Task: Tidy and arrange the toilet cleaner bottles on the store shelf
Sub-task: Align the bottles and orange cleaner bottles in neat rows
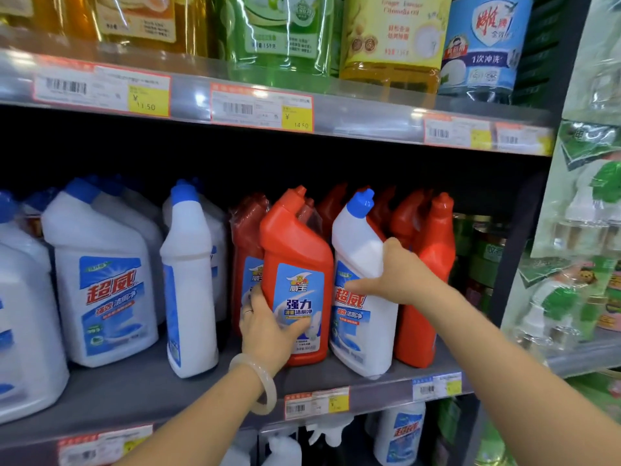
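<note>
My left hand [268,326] grips the lower front of an orange-red toilet cleaner bottle [297,250] standing on the grey shelf [141,391]. My right hand [398,277] holds the waist of a white bottle with a blue cap [361,334], which tilts left among the red ones. More orange-red bottles [433,250] stand behind and to the right. To the left stand white blue-capped bottles: a slim one turned sideways [190,280] and a wide one facing front [100,280].
The shelf above carries yellow, green and blue detergent bottles [285,31] behind price tags [262,107]. Packaged goods hang at the right [584,230]. Dark jars [480,250] sit at the shelf's right end. More white bottles [400,432] stand on the shelf below.
</note>
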`<action>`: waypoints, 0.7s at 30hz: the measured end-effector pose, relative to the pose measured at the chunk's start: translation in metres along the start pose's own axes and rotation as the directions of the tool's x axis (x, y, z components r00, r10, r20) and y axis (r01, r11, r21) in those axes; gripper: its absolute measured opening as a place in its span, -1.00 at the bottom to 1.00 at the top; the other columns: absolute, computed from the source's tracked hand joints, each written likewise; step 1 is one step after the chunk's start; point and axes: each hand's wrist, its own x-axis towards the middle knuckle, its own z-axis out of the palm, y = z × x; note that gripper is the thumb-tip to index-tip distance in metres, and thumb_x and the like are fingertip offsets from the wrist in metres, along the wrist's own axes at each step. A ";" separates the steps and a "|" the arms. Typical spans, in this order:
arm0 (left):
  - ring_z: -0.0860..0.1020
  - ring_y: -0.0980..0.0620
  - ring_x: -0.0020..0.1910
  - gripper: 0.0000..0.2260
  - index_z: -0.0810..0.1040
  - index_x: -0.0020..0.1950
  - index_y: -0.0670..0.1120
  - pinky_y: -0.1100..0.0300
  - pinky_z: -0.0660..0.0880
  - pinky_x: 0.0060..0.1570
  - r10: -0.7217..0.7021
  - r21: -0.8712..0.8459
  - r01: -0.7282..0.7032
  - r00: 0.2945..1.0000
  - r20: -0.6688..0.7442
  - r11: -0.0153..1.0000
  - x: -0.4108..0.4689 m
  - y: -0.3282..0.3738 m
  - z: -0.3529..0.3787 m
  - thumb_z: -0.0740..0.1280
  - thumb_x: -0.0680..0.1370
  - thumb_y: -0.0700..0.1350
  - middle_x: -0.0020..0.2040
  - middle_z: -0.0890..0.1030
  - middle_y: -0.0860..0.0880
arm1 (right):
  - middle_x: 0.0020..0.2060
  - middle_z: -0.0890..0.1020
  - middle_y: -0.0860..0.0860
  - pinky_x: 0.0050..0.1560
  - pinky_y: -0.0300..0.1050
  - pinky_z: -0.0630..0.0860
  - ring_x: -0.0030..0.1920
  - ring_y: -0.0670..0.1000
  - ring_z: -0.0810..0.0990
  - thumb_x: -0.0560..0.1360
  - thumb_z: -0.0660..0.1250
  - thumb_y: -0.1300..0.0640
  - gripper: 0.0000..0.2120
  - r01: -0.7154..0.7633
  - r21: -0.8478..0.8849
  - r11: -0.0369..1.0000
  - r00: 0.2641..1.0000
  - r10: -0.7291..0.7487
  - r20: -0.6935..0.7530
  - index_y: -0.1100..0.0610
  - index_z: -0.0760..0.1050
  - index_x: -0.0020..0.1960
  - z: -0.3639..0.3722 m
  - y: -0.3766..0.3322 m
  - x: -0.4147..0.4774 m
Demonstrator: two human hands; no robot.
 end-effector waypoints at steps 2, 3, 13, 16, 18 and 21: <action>0.23 -0.17 0.38 -0.16 0.08 0.47 -0.12 -0.02 0.23 0.36 0.016 0.025 -0.016 1.000 0.026 1.000 -0.005 0.001 -0.005 0.50 0.34 -0.05 0.38 0.31 -0.22 | -0.04 0.45 0.04 -0.29 -0.14 0.34 -0.09 0.06 0.44 0.26 0.53 -0.06 -0.39 -0.027 0.262 0.965 0.993 0.056 -0.102 0.21 0.28 0.08 0.016 0.004 0.002; 0.22 -0.18 0.38 -0.18 0.04 0.48 -0.12 0.03 0.21 0.37 0.040 0.050 -0.041 0.999 0.027 0.998 -0.011 0.001 -0.007 0.47 0.39 -0.07 0.40 0.28 -0.22 | -0.05 0.46 0.01 -0.27 -0.13 0.36 -0.09 0.05 0.46 0.26 0.54 -0.02 -0.40 -0.033 0.381 0.924 0.982 0.100 -0.158 0.19 0.31 0.10 0.025 0.007 0.002; 0.27 -0.03 0.37 -0.37 0.18 0.43 -0.09 0.14 0.21 0.39 0.216 0.022 -0.224 0.958 0.186 0.974 -0.044 -0.010 -0.049 0.39 0.45 -0.05 0.36 0.26 -0.09 | -0.07 0.61 0.08 -0.07 0.08 0.60 -0.06 0.13 0.63 0.21 0.57 0.23 -0.56 0.092 0.823 0.561 0.905 0.297 -0.304 0.12 0.42 -0.01 0.057 0.005 -0.010; 0.24 -0.04 0.40 -0.36 0.17 0.44 -0.11 0.13 0.18 0.41 0.229 0.008 -0.239 0.941 0.250 0.971 -0.033 0.003 -0.053 0.40 0.45 -0.05 0.37 0.26 -0.12 | -0.19 0.58 -0.05 -0.17 -0.05 0.55 -0.15 0.04 0.61 0.26 0.54 0.26 -0.63 0.186 0.814 0.550 0.895 0.248 -0.371 -0.01 0.40 -0.16 0.041 -0.001 -0.023; 0.26 -0.03 0.38 -0.36 0.22 0.41 -0.10 0.21 0.18 0.38 0.233 -0.025 -0.233 0.949 0.211 0.972 -0.029 0.011 -0.052 0.43 0.42 -0.05 0.34 0.29 -0.12 | -0.11 0.59 0.00 -0.21 -0.08 0.56 -0.13 0.02 0.62 0.25 0.55 0.23 -0.59 0.215 0.796 0.566 0.898 0.205 -0.389 0.06 0.41 -0.03 0.026 -0.005 -0.031; 0.27 0.02 0.35 -0.31 0.26 0.39 -0.06 0.29 0.17 0.29 0.209 -0.098 -0.194 0.962 0.174 0.976 -0.027 0.020 -0.050 0.49 0.36 0.02 0.26 0.28 -0.02 | -0.01 0.60 0.04 -0.20 -0.06 0.61 -0.09 0.02 0.65 0.24 0.56 0.18 -0.46 0.218 0.770 0.600 0.915 0.149 -0.375 0.11 0.39 0.13 0.004 -0.011 -0.044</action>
